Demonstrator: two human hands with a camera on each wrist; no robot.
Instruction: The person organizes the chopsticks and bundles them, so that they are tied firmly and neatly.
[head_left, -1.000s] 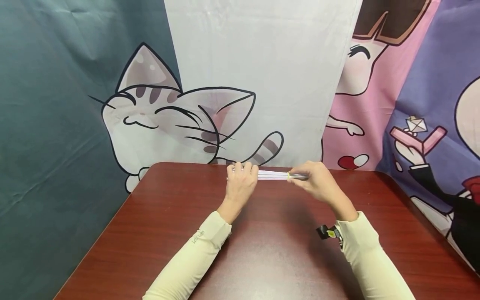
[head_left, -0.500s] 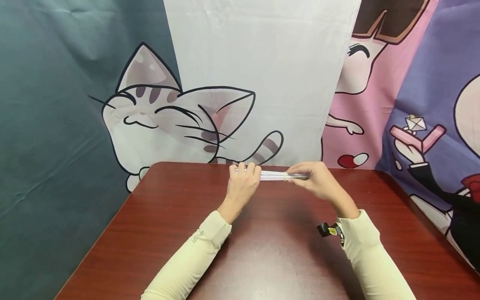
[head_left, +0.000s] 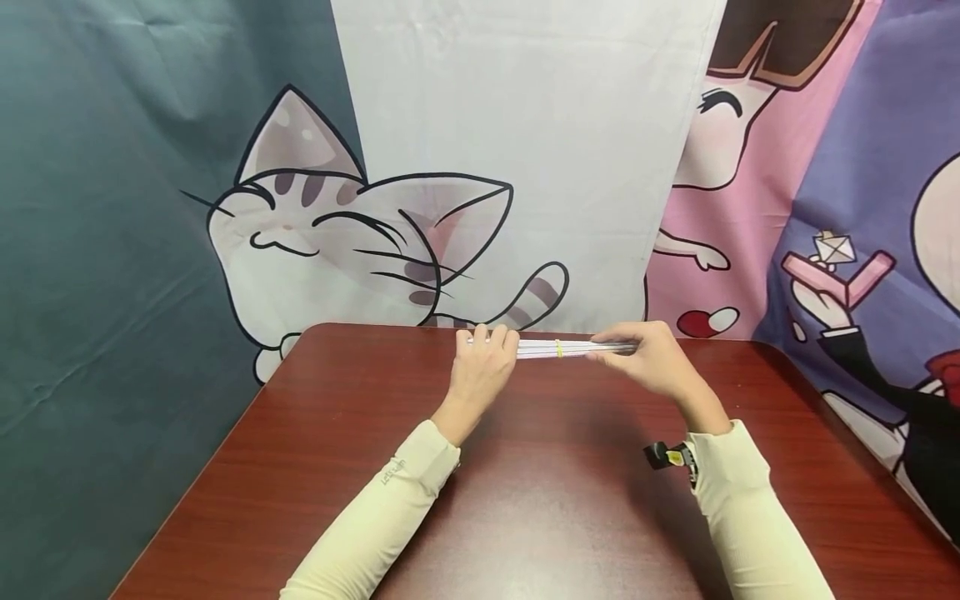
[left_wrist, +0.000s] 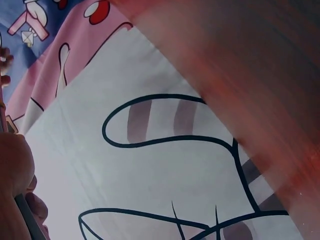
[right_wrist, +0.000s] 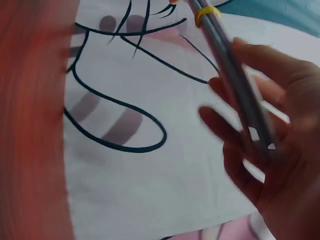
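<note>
A slim bundle of chopsticks, pale along most of its length and grey toward the right end, is held level near the table's far edge. Round its middle sits a yellow rubber band. My left hand grips the left end, with fingers curled over it. The right hand pinches the grey end between thumb and fingers, a little right of the band. From the right wrist, the grey chopsticks slant across the fingers, and the band shows near the top. Only part of the left hand appears in the left wrist view.
Below the hands lies a reddish-brown wooden table with rounded far corners. Behind it hangs a printed cloth backdrop with a cartoon cat and figures. A small dark device is strapped at the right wrist.
My right hand has slid right along the chopsticks, away from the rubber band. The band now sits farther left, with bundle showing between it and the right fingertips. The left hand keeps its hold.
</note>
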